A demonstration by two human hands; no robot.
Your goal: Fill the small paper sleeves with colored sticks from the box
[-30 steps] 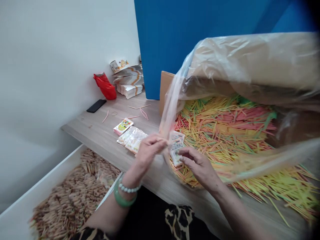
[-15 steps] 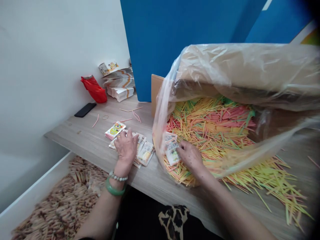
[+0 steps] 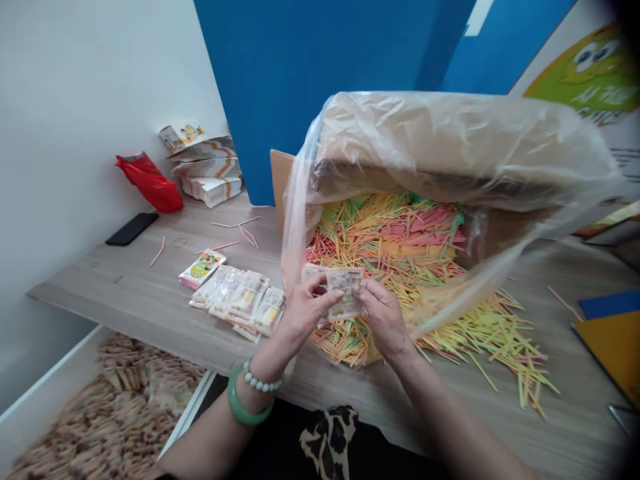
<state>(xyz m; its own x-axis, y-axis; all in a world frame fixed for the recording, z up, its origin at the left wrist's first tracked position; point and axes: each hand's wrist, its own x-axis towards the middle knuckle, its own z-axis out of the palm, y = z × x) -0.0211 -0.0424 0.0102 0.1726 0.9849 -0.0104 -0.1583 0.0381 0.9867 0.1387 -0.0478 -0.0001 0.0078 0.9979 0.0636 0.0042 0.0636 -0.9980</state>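
Small clear packets (image 3: 345, 283) with printed edges are held between my two hands, over the near left part of the colored sticks. My left hand (image 3: 303, 308), with a beaded bracelet and a green bangle on its wrist, pinches them from the left. From the right, my right hand (image 3: 384, 313) grips their edge between thumb and fingers. Yellow, pink and green sticks (image 3: 395, 240) fill a box lined with a clear plastic bag (image 3: 390, 127). Left of my left hand, several filled packets (image 3: 240, 297) lie overlapping beside a small stack of printed cards (image 3: 203, 267).
On the table (image 3: 125, 280) are a black phone (image 3: 133, 229), a red bag (image 3: 150, 183), a stack of folded cartons (image 3: 213, 173) and a few loose sticks. More sticks (image 3: 500, 347) spill at the right. A white bin (image 3: 115, 407) of brownish pieces stands lower left.
My left hand has left the packets on the table and moved right to the packets in my right hand. The camera view has shifted to the right.
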